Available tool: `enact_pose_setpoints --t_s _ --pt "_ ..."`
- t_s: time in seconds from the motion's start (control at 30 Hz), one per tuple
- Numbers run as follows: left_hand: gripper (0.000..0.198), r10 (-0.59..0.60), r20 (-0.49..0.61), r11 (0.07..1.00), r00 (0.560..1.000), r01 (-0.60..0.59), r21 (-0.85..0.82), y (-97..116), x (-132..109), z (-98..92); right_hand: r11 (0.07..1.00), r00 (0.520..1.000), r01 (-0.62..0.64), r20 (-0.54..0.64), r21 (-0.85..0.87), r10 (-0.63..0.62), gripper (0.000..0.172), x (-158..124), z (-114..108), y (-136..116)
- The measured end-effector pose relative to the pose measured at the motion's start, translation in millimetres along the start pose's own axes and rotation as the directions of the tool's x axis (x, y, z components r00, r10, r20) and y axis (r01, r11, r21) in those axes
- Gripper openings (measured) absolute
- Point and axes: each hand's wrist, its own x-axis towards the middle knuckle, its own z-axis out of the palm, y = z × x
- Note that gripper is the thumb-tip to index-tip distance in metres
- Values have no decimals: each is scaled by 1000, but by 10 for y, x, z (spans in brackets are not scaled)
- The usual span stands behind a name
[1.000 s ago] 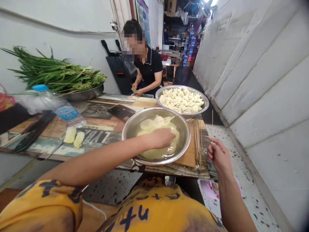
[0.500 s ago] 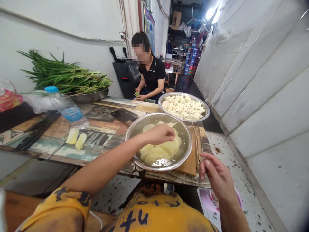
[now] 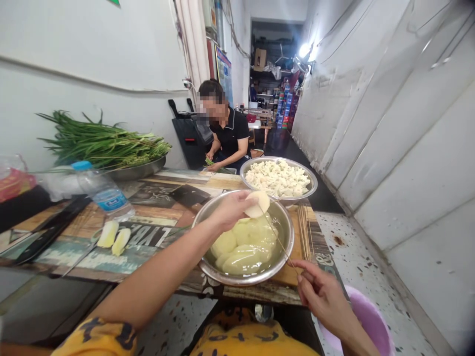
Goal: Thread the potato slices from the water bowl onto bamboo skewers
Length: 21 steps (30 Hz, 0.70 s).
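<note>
Above a metal bowl (image 3: 290,232) of water, my left hand (image 3: 233,211) is closed on a thin, round, pale potato slice (image 3: 259,204). More yellowish slices (image 3: 247,249) lie under the water below it. My right hand (image 3: 321,291), at the table's front right, pinches the near end of a thin bamboo skewer (image 3: 279,241). The skewer slants up to the left across the bowl, its far end at the held slice; whether it has pierced the slice I cannot tell. A row of loose skewers (image 3: 306,227) lies right of the bowl, by a wooden board (image 3: 294,213).
Behind the bowl stands a basin of cauliflower pieces (image 3: 278,179). To the left are a water bottle (image 3: 107,193), two pale vegetable pieces (image 3: 108,233), a knife (image 3: 37,244) and a pan of green stalks (image 3: 107,148). A co-worker (image 3: 230,133) sits across the table; a pink tub (image 3: 371,316) is below right.
My left hand has lifted from the water with a potato slice. My right hand has brought the skewer away from the row, pointing it at the slice. The view has tilted up.
</note>
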Motion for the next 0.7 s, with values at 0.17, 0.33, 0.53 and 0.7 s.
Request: enact_pose_setpoints --t_s 0.17,0.33,0.53,0.7 --pt "32 50 8 997 999 -51 58 -84 27 -10 996 999 24 42 -84 -20 28 43 -17 -169" --pt "32 44 47 992 998 -49 114 -91 18 -15 950 990 140 40 -278 -134 22 226 -11 -394" --pt "34 123 2 990 992 -122 -63 -62 19 -7 924 979 185 -25 -336 -205 20 276 -17 -407" --pt "38 82 90 988 993 -93 123 -14 -13 -42 990 994 80 -59 -118 -88 21 136 -124 -250"
